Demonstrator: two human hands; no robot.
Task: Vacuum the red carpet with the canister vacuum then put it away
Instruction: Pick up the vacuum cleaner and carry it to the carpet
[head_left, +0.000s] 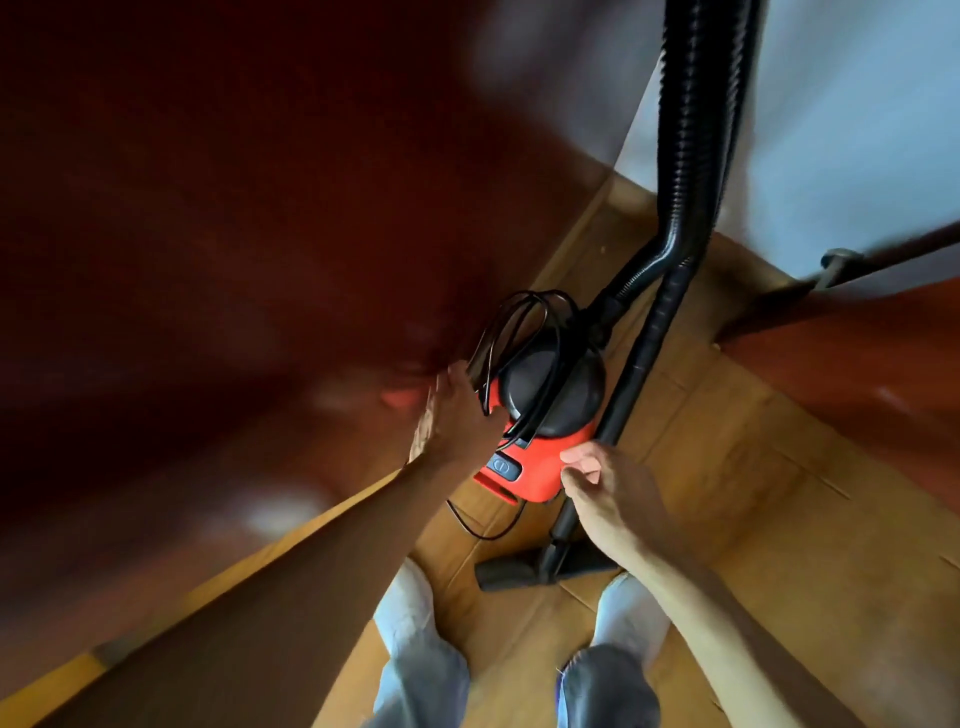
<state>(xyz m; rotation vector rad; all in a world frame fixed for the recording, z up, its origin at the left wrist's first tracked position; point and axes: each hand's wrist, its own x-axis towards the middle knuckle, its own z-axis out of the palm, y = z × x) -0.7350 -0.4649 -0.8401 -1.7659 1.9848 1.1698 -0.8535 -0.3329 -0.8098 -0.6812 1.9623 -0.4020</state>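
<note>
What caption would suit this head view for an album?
Left hand and right hand reach to the red vacuum on the wood floor, cord coiled on top.

Home room: wood floor (727, 467), red carpet (208, 218).

Red canister vacuum (540, 467), black domed top, upright on wood floor (727, 467). Cord (519, 332) looped over top, ribbed hose (691, 156) rising toward 1 o'clock, floor nozzle (519, 574) at its 6 o'clock.

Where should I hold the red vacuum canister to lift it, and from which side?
Probably by the red body below the black dome, one hand on each flank, coming from the near side. The dome is round and draped with loose cord; the hose and wand crowd the right.
</note>
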